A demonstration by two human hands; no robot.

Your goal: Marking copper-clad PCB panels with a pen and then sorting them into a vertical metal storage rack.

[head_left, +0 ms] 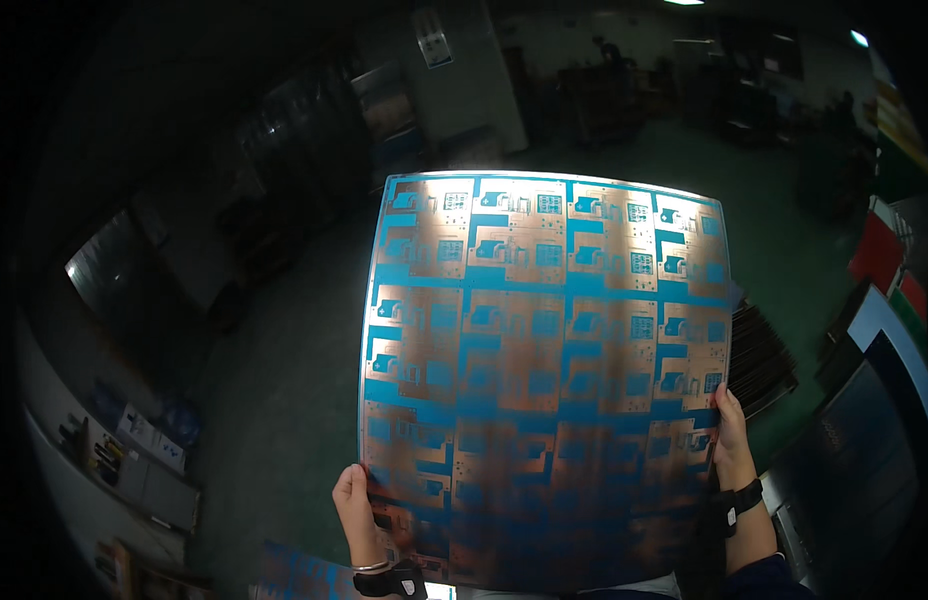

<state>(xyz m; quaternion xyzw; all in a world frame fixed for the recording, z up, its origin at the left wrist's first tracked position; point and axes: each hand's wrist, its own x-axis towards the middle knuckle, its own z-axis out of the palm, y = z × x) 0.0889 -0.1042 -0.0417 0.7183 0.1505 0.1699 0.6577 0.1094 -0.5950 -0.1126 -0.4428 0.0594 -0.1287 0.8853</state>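
A large circuit board panel [559,292] is held up in front of me, copper-coloured with blue areas in a repeating grid pattern. Bright light glares along its far edge. My left hand [354,505] grips the lower left edge, its thumb on the front face. Higher up on the right edge, my right hand [730,430] is closed around the side, thumb also toward the front. The fingers behind the panel are hidden. Both wrists wear black straps, and a bangle circles the left one.
Below my left hand lies another blue-patterned panel [302,572]. A dark ribbed stack [759,350] stands behind the panel's right edge. Boards and a blue-edged frame [899,335] lean at the far right. A bench with small items [134,460] runs along the left.
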